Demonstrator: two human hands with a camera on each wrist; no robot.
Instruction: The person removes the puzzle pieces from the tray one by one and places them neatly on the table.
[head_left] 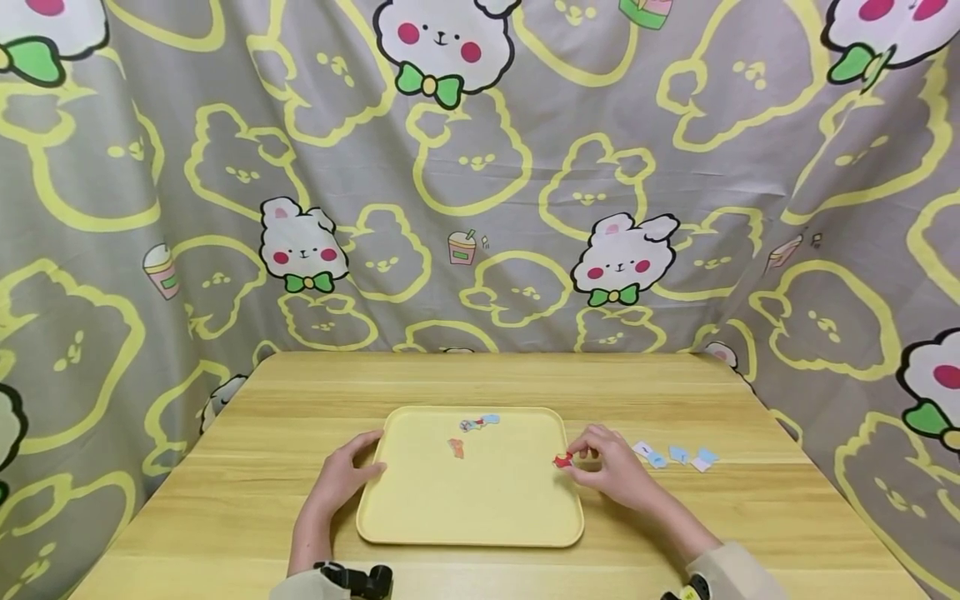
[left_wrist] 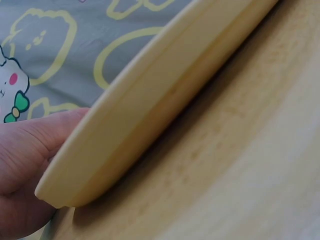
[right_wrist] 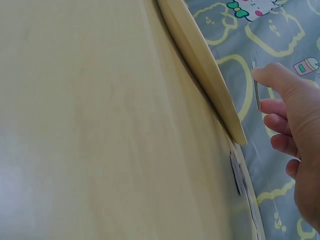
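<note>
Left hand [head_left: 347, 472]: rests at the tray's left rim, thumb and fingers loosely spread, thumb tip over the edge; nothing seen pinched.
Yellow tray [head_left: 465, 517]: flat on the wooden table [head_left: 247, 500], long axis side to side, between the hands.
Orange piece [head_left: 457, 448]: flat on the tray, towards its far half, left of centre.
Blue-and-red pieces [head_left: 476, 424]: near the far rim, just right of and beyond the orange piece; touching or overlapping, cannot tell which.
Red piece [head_left: 562, 459]: at the tray's right side in the head view, well to the right of the pieces lying there. Seen edge-on and apart from the tray in the right wrist view; true long axis not determinable.
Right hand [head_left: 611, 468]: holds the red piece between thumb and finger, gap narrow; the nearer hand, the left being across the full tray width.
Pale pieces [head_left: 705, 460]: blue and white, on the table just beyond the right hand's outer side.
</note>
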